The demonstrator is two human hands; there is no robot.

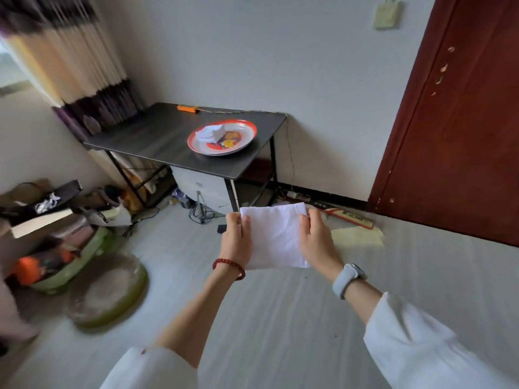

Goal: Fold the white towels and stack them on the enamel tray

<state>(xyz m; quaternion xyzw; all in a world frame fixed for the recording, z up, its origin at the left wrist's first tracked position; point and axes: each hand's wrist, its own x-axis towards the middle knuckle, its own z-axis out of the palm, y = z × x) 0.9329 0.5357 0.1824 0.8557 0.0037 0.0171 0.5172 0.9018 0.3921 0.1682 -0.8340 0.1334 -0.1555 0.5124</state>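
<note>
Both hands, left [235, 239] and right [315, 239], pinching folded white cloth towel [276, 237], well short of round red-rimmed enamel tray [243, 147] ahead, slightly leftward, on dark bench [146, 141].

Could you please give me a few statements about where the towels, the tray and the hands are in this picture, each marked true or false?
1. Both hands hold the white towel: left hand, right hand. True.
2. The enamel tray sits on the floor. False: it sits on the dark table.
3. A white towel on the tray is already there. True.
4. The held towel rests on the table. False: it is held in the air, apart from the table.
</note>
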